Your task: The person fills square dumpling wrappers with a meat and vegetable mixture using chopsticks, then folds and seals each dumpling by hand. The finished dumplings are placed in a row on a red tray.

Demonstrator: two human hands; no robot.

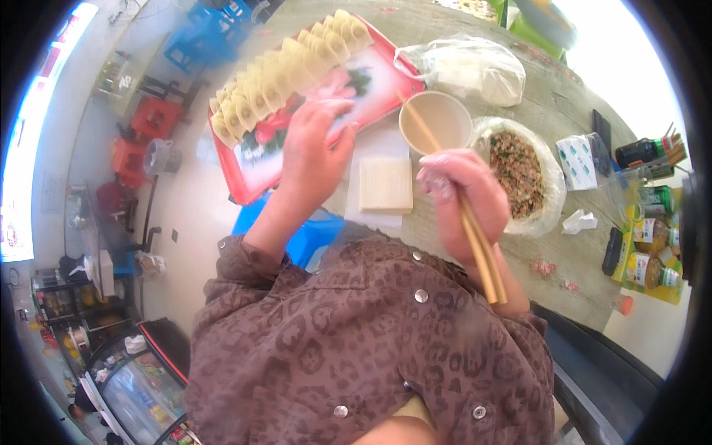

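My right hand (467, 200) grips a pair of wooden chopsticks (479, 250); their front part crosses a pale bowl (453, 119). My left hand (317, 153) hovers over the near edge of a red-rimmed floral tray (239, 186), fingers apart and nothing visible between them. Folded wontons (278, 83) stand in tight rows along the tray's far side. Between my hands, a stack of square dough wrappers (385, 185) rests on white paper (378, 147). To the right of my right hand, minced filling with green bits (517, 172) fills a container lined with a plastic bag (550, 208).
Behind the bowl lies a clear plastic bag with pale contents (473, 69). A tissue pack (577, 161), a crumpled tissue (579, 221) and several jars (648, 270) line the table's right side. A blue stool (311, 236) stands below the tray.
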